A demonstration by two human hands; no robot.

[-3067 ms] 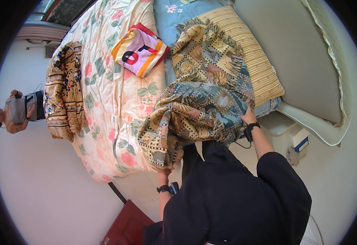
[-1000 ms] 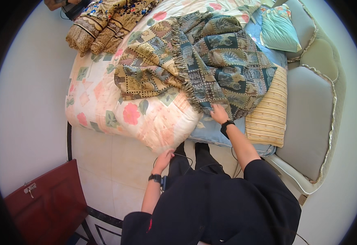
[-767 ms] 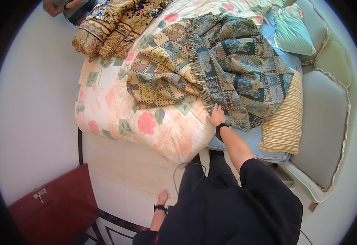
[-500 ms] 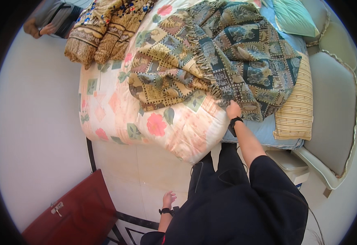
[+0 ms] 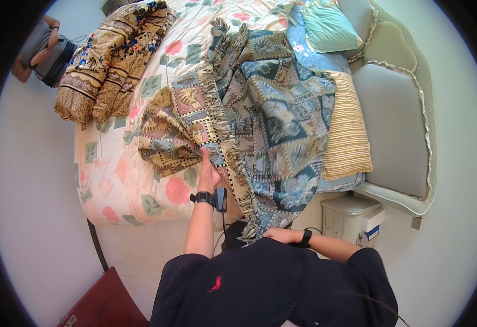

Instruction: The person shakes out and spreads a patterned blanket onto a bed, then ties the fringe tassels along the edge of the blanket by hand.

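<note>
A woven throw blanket point(image 5: 282, 114) with patterned squares and a fringe lies crumpled across the bed. Its tan face shows on the left, its darker blue-green face on the right. My left hand point(image 5: 210, 173) grips the tan part, the fingers partly hidden by the cloth. Close to my waist, my right hand point(image 5: 282, 235) is closed on the near edge of the throw, which is drawn over the bedside toward me. Under the throw, a floral quilt point(image 5: 105, 185) covers the bed.
A brown patterned plush blanket point(image 5: 107, 71) lies at the far left. Striped point(image 5: 347, 131) and green point(image 5: 328, 27) pillows rest by the padded headboard point(image 5: 394, 131). A nightstand point(image 5: 350, 210) stands at right, a red door point(image 5: 107, 302) at lower left. Another person point(image 5: 42, 52) is beyond the bed.
My right hand has pulled the throw's edge off the bed toward my waist. My left hand has risen from beside my body and taken hold of the tan part. The view has shifted.
</note>
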